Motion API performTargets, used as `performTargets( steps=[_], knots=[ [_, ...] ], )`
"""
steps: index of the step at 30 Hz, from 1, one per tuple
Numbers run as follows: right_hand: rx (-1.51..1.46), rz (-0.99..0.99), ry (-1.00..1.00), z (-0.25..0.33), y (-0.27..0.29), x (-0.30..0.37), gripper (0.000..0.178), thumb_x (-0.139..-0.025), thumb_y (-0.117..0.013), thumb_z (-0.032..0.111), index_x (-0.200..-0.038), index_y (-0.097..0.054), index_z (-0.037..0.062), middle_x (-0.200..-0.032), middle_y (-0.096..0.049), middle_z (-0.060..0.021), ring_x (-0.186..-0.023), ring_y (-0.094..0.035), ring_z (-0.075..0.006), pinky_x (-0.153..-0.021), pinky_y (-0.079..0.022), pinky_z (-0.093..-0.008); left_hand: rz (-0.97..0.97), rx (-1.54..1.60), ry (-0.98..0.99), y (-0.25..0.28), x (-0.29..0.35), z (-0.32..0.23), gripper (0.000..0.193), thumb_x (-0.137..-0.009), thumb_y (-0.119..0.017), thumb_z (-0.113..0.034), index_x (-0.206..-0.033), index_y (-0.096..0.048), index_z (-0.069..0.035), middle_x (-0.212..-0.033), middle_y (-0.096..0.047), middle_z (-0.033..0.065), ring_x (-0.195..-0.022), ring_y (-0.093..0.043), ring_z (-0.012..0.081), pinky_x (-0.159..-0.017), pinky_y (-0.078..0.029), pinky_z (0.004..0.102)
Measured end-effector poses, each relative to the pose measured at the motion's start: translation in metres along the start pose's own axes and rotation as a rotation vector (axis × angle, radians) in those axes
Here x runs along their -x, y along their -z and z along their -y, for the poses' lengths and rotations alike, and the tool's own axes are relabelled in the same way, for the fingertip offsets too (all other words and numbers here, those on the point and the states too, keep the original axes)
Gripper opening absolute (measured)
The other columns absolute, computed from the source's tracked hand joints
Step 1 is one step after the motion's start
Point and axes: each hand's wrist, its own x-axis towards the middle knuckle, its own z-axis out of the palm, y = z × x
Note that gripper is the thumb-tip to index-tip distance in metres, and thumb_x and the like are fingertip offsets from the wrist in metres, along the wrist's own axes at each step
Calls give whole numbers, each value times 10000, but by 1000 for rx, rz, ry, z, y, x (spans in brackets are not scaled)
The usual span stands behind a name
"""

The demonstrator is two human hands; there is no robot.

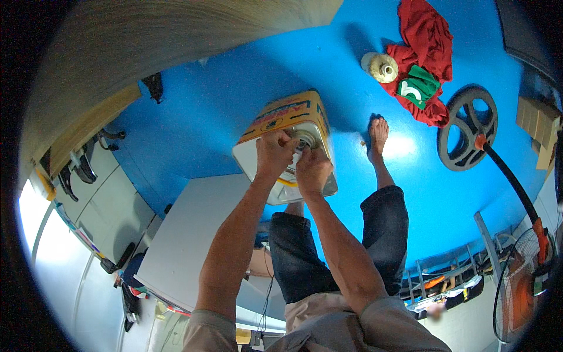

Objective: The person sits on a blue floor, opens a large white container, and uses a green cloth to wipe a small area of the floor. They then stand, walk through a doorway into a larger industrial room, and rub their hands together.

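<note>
Under me spreads a glossy, hard-looking blue floor (211, 117), and the square metal can (280, 114) sits just toward 12 o'clock from the middle of my view, top facing up at me. I judge it stiff and thin-walled, heavy if full—I can't see inside—and smooth enough to slip, so I'd trust the rim and lower edges over the flat yellow printed sides. At 2 o'clock from it lies a soft, rumpled red cloth (425, 35); at 3, a spoked grey wheel-shaped base (446, 138). My left hand (273, 155) comes in at 8 o'clock of the cap, my right hand (315, 171) between 5 and 6; the fingers of both are bent and gathered around it, though I can't tell whether they're clamped. The yellow handle (287, 183) curves at 7 o'clock, and smallest is the round, dull metallic cap (305, 139).
</note>
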Motion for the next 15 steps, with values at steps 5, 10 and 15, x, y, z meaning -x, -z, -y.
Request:
performTargets(
  steps=[5, 10, 15],
  knots=[
    [-12, -29, 3, 1, -2, 0, 165, -853, -613, 132, -780, -617, -16, -719, -621, -256, -671, -617, -452, -630, -484, -526, 30, 6, -36, 2, -5, 5, 215, -849, -726, -151, -733, -634, 4, -621, -664, 87, -505, -640, 128, -440, -524, 284],
    [-5, 65, -30, -1, 2, 2, 180, -841, -619, 156, -896, -644, -14, -768, -639, -259, -733, -635, -449, -669, -495, -533, 2, 8, -9, -1, -4, 9, 232, -850, -727, -162, -720, -630, 4, -607, -657, 84, -494, -629, 127, -431, -513, 282],
    [14, -46, 24, -6, -6, -1, 163, -816, -651, 140, -865, -652, -15, -739, -640, -241, -701, -629, -455, -663, -497, -533, 19, -23, -82, -1, -8, 10, 252, -855, -725, -176, -716, -629, 10, -590, -652, 86, -483, -627, 126, -427, -502, 288]
  ],
)
